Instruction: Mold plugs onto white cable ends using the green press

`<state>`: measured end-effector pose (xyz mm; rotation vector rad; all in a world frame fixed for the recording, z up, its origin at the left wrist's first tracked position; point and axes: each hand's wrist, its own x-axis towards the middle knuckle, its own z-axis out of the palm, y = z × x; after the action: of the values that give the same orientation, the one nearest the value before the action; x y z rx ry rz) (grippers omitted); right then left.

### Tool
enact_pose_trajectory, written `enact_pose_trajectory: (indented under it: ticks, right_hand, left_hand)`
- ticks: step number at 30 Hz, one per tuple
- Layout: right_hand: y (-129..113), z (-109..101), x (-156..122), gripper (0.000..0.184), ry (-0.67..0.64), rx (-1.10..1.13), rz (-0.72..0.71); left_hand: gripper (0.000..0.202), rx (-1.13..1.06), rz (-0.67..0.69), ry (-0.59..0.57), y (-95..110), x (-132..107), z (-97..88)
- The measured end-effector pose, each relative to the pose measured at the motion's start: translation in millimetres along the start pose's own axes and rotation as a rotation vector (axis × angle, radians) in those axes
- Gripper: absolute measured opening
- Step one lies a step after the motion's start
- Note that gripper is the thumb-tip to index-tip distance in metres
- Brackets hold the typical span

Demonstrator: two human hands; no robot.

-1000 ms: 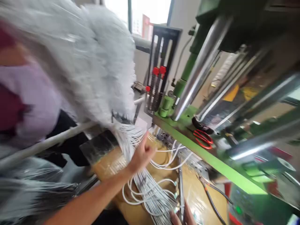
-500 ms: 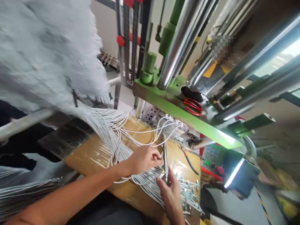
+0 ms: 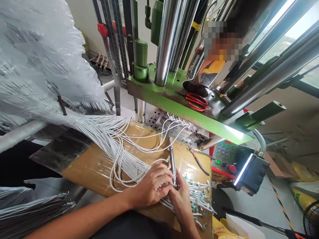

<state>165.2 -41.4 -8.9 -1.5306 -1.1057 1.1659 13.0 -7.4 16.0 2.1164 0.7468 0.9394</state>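
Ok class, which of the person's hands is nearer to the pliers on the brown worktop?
Right. In the picture, the right hand is below and left of the pliers; the left hand is farther left, beyond the right one.

Left hand point(image 3: 154, 184) and right hand point(image 3: 181, 194) meet over the table point(image 3: 87, 162), bunched at the near end of a bar point(image 3: 172, 157); grip hidden from me. White cables point(image 3: 107, 132) run under them from the left, several looping to the mould point(image 3: 157, 120) below the green plate point(image 3: 174, 99). Scissors point(image 3: 189, 97) on the plate. Pliers point(image 3: 198, 161) on the table, right of the bar. Panel point(image 3: 223, 152) and lit lamp point(image 3: 258, 174) farther right.
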Motion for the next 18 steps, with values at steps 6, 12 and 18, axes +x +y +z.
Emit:
enact_pose_trajectory:
  ticks: [6, 12, 18]
  right_hand:
    - [-15.8, -30.2, -2.9, 0.068, -0.082, 0.008, 0.166]
    - [-15.7, -56.0, -4.0, 0.081, -0.113, 0.009, 0.290]
    - [-9.1, -51.1, -4.9, 0.078, -0.106, 0.057, 0.254]
  left_hand:
    - [0.021, -0.579, -0.367, -0.183, 50.7, -6.5, -98.1]
    - [0.011, -0.433, -0.480, -0.137, 34.7, 37.1, -137.0]
    - [0.014, -0.008, -0.316, -0.052, -39.4, 71.2, -37.0]
